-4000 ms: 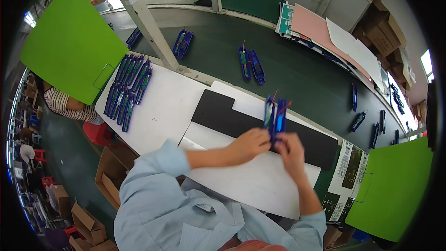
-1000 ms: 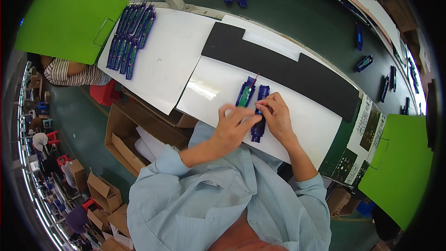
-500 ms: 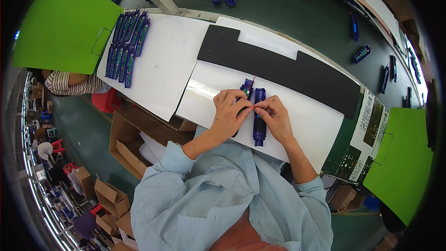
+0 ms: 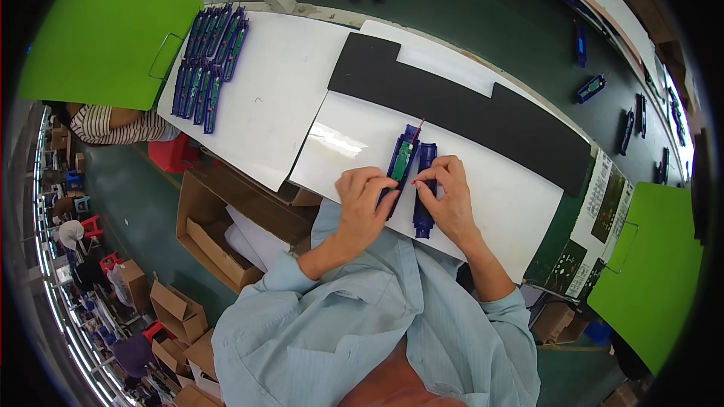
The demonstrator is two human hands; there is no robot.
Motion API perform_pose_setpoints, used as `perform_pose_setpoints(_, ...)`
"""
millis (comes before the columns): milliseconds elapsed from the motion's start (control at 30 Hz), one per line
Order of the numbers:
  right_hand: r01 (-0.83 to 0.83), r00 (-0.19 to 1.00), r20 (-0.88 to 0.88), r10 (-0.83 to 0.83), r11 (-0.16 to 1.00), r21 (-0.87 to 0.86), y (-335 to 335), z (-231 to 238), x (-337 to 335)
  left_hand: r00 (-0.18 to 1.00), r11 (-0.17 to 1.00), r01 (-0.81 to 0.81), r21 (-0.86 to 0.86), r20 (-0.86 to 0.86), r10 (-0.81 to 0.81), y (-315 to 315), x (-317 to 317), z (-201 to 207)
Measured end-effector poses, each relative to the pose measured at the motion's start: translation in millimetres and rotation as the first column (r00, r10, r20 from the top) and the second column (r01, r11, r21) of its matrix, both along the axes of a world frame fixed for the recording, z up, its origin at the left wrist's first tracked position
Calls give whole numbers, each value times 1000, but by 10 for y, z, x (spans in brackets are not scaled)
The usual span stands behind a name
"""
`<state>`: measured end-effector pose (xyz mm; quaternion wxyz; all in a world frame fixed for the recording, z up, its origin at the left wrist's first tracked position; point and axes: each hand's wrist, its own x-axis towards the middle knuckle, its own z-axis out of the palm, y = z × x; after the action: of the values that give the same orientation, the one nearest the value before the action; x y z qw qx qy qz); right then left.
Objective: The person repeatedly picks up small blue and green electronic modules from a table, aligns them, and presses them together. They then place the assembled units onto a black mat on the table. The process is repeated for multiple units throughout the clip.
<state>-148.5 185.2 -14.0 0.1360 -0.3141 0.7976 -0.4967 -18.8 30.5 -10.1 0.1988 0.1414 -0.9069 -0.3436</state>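
Side by side on the white work sheet [image 4: 490, 200] lie two long dark blue plastic housing halves. The left half holds a green circuit board [image 4: 404, 157], with a red wire [image 4: 420, 130] sticking up from its far end. My left hand [image 4: 360, 207] grips the near part of this housing half [image 4: 394, 172] at its left side, fingers closed. The other housing half [image 4: 424, 215] lies just right of it, its inside dark. Above it my right hand [image 4: 452, 200] pinches a small red wire end [image 4: 414, 182] between thumb and forefinger.
A black mat [image 4: 460, 109] lies beyond my hands. Several filled blue housings [image 4: 215, 45] stand in rows at the far left. More housings [image 4: 591, 88] lie on the green belt [image 4: 467, 0]. Green boards [image 4: 105, 38] flank the bench; a cardboard box [image 4: 226, 230] stands below left.
My hands have moved apart. The left has drawn back onto the circuit-board housing, uncovering its board, while the right still pinches the red wire end. The view has shifted slightly.
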Motion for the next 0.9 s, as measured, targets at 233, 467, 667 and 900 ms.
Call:
perform_pose_setpoints(233,-240,947,-227,227,970,-33,-162,63,-46,991,982,123,-143,65,-115,-106,40,-34)
perform_pose_setpoints(467,-356,842,-393,371,928,113,-294,-3,-47,966,955,260,-146,40,-257,-174,-23,-120)
perform_pose_setpoints(667,-374,905,-176,386,922,98,-264,78,-157,965,959,253,-129,-36,-259,-176,95,-120)
perform_pose_setpoints(900,-389,915,-47,401,907,162,-266,89,-230,951,940,301,-163,-18,-308,-39,456,-217)
